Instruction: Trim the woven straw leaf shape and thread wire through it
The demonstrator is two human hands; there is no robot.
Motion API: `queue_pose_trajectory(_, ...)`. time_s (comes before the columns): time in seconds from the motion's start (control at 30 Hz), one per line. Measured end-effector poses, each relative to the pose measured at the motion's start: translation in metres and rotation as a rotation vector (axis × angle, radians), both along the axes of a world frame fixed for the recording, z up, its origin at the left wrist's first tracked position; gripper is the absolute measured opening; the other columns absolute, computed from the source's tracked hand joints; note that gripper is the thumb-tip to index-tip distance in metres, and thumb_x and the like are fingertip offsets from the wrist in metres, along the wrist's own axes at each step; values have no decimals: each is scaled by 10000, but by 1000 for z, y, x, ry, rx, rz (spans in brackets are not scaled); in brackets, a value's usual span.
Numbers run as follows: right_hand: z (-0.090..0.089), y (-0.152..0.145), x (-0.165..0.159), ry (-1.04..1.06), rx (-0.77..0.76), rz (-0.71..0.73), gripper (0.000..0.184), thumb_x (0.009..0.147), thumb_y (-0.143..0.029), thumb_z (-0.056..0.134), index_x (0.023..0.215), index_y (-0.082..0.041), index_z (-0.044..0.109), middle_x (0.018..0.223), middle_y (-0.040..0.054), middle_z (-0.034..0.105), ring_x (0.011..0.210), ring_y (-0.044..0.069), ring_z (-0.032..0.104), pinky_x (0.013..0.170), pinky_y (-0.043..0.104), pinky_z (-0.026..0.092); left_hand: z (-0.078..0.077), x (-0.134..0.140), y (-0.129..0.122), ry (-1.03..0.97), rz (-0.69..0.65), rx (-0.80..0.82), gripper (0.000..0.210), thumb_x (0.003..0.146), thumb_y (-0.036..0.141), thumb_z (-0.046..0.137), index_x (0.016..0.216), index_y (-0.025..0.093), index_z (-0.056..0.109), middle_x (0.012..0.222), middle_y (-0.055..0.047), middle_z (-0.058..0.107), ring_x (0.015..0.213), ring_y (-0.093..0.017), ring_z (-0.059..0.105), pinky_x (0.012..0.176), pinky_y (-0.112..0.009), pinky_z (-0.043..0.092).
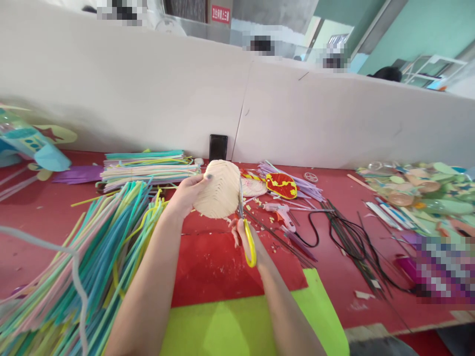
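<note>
A cream-coloured, rounded flat piece (218,192) with rows of ridges is raised above the table in the middle of the head view. My left hand (188,194) grips it by its left edge, thumb on the near face. In my right hand (242,234) are scissors (250,247) with yellow handles, their blades upright along the piece's right edge. Whether the blades are parted cannot be made out. Behind them lie a red oval piece with yellow trim (281,185) and a pale oval piece (254,187), partly hidden by the scissors.
Bundles of pastel pipe cleaners (122,232) cover the left side. A pink glue gun (282,215) with a black cord lies right of my hands, beside dark thin sticks (345,242). A phone (218,147) leans on the white partition (148,94). Cut-outs (434,190) are heaped far right.
</note>
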State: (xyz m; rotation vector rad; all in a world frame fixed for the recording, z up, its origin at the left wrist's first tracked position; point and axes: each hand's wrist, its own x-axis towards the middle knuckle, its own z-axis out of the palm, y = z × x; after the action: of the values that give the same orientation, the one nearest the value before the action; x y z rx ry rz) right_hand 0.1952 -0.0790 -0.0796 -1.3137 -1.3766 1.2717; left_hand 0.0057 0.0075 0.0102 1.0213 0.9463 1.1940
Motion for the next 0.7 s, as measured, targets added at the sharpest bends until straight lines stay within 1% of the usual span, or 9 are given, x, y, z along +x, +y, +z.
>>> queue_pose_trajectory(0.2, 3, 0, -1, 66, -9, -17, 488, 859, -647, 339, 834, -190, 509, 567, -53, 383, 452, 86, 380, 438, 218, 370, 0, 0, -1, 19, -20, 11, 433, 658, 477, 714, 950, 158, 694, 784, -48, 704, 663, -177, 643, 660, -284, 492)
queue_pose_trajectory(0.3, 5, -1, 0, 22, -1, -26, 478, 861, -640, 347, 796, -189, 493, 556, -52, 386, 441, 83, 385, 419, 212, 345, 0, 0, -1, 36, -11, 10, 415, 661, 476, 713, 933, 162, 696, 773, -43, 702, 661, -171, 636, 638, -266, 482)
queue_pose_trajectory(0.43, 9, -3, 2, -22, 20, -16, 460, 864, -624, 363, 754, -189, 468, 552, -52, 391, 432, 81, 385, 407, 210, 327, -1, -1, 0, 65, 19, 13, 448, 643, 505, 712, 925, 157, 701, 770, -49, 701, 674, -187, 634, 651, -281, 481)
queue_pose_trajectory(0.53, 10, -4, 2, -26, 31, -14, 462, 860, -626, 368, 725, -193, 456, 537, -56, 383, 421, 80, 379, 404, 210, 330, -1, -2, -1, 80, 25, 27, 470, 628, 524, 714, 920, 156, 704, 764, -50, 699, 670, -194, 631, 647, -286, 477)
queue_pose_trajectory(0.7, 9, -4, 0, -32, 37, -28, 454, 859, -626, 369, 715, -201, 439, 519, -65, 371, 407, 78, 380, 407, 206, 339, -2, -3, 0, 94, 12, 49, 416, 651, 509, 703, 880, 161, 705, 737, -32, 688, 644, -174, 618, 626, -268, 463)
